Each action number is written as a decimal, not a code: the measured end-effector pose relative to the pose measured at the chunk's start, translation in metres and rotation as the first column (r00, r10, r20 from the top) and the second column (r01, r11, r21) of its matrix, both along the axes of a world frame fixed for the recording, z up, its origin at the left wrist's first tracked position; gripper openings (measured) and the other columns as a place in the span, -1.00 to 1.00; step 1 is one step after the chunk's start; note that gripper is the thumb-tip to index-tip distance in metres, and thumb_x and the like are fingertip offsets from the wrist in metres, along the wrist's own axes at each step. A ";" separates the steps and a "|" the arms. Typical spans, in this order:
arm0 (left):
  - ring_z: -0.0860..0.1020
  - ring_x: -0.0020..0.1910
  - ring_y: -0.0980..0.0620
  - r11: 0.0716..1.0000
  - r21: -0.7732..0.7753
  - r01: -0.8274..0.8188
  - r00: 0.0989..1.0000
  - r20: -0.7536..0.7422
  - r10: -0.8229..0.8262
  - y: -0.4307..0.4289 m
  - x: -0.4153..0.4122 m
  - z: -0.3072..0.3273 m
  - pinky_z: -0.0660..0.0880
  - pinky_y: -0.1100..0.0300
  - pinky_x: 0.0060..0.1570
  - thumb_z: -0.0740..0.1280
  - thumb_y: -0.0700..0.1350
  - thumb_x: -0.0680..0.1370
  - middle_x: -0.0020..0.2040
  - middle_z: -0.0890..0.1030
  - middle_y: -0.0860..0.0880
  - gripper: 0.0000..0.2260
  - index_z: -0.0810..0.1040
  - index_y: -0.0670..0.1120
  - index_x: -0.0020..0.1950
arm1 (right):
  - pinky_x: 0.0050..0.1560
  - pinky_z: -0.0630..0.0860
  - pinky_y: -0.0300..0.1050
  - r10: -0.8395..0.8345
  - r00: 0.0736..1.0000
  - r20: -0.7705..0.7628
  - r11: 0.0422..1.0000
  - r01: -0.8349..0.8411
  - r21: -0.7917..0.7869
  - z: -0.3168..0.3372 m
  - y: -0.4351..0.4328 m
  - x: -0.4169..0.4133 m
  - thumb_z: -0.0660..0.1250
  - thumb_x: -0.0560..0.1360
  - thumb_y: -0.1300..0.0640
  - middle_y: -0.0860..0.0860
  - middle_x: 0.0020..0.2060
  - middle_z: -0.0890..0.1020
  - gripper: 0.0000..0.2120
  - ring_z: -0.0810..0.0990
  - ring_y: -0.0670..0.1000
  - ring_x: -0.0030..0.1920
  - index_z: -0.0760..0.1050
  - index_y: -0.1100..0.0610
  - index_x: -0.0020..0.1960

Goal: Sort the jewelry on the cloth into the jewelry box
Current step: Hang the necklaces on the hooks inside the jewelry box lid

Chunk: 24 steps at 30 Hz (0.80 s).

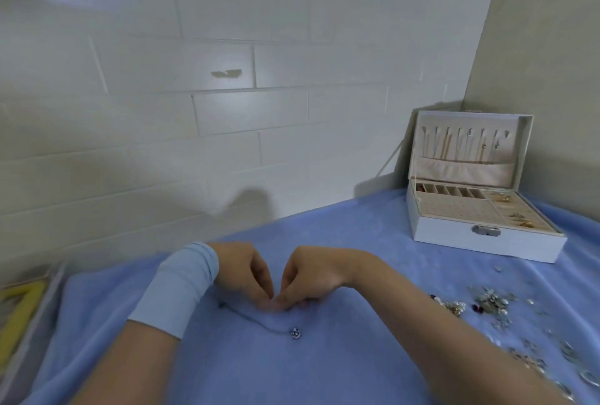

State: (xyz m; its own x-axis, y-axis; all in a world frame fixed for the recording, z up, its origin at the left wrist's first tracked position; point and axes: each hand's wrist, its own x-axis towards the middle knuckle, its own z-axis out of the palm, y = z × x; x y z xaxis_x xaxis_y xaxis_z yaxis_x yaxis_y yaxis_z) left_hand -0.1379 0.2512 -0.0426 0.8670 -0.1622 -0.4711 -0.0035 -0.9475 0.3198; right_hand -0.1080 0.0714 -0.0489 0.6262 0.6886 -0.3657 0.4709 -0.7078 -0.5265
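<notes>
Pinching together at one spot on the cloth [324,365], the fingers [261,291] of the left hand [243,271] and the fingers [290,292] of the right hand [311,278] are curled down, tips touching each other. Both sets appear clenched on the fine chain of a necklace [259,323]; the pinch point itself is blurred. Chain trails out from just beside the fingertips, lying slack on the cloth. Its small sparkling pendant [295,333] rests nearer the person, apart from both hands.

Left wrist wrapped in a pale blue cuff [181,284]. Right forearm bare, angled in from the lower right.

Loose jewelry [487,302] scattered on the cloth right of the right forearm: pearly, silvery and dark red bits, details too small to tell.

Jewelry box [480,239] stands at the far right on the cloth, near the corner of the walls, well apart from the hands. White, lid upright, chains hanging on the lid's inner panel. Gold-toned pieces lie in the compartments on its right side.

Yellow object [19,310] at the left edge, beside the cloth, kind unclear.

White brick wall [227,112] behind.
</notes>
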 end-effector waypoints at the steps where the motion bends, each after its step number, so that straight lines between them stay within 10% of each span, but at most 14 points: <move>1: 0.54 -0.29 0.30 1.000 -0.008 0.002 1.000 -0.024 -0.002 0.001 -0.002 0.001 0.47 0.41 -0.20 0.56 0.09 0.36 -0.33 0.61 0.28 -0.89 0.68 0.17 -0.17 | -0.17 0.47 -0.12 0.008 1.000 -0.008 1.000 -0.008 -0.011 0.000 0.002 -0.003 0.50 0.44 -0.12 0.00 -0.34 0.60 -0.68 0.50 -0.02 -0.29 0.69 0.17 -0.12; 10: 0.64 -0.13 0.07 0.992 0.108 0.064 0.997 -0.045 -0.060 -0.006 -0.007 -0.003 0.62 0.13 0.04 0.59 0.06 0.32 -0.26 0.66 0.21 -0.89 0.70 0.20 -0.23 | -0.11 0.51 -0.25 0.105 0.994 -0.003 0.994 -0.105 -0.014 -0.001 0.002 -0.021 0.53 0.44 0.05 -0.19 -0.37 0.65 -0.95 0.53 -0.19 -0.29 0.70 0.00 -0.17; 24: 0.57 -0.18 0.33 0.954 -0.291 0.072 0.915 0.399 0.053 -0.030 0.019 -0.036 0.44 0.39 -0.04 0.48 -0.04 0.47 -0.27 0.62 0.31 -0.92 0.67 0.14 -0.19 | -0.28 0.53 -0.20 -0.188 0.944 0.270 0.942 0.251 -0.222 0.022 -0.077 0.041 0.53 0.44 -0.02 -0.04 -0.22 0.73 -0.81 0.62 -0.09 -0.33 0.71 0.10 -0.09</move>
State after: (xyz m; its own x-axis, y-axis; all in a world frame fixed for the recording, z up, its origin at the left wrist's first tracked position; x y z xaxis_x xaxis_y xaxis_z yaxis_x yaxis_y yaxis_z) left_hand -0.1187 0.2212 -0.0785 0.9686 -0.2479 -0.0167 -0.1978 -0.8100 0.5520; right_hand -0.0668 -0.0056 -0.0273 0.8421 0.4292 -0.3266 0.3786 -0.9017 -0.2089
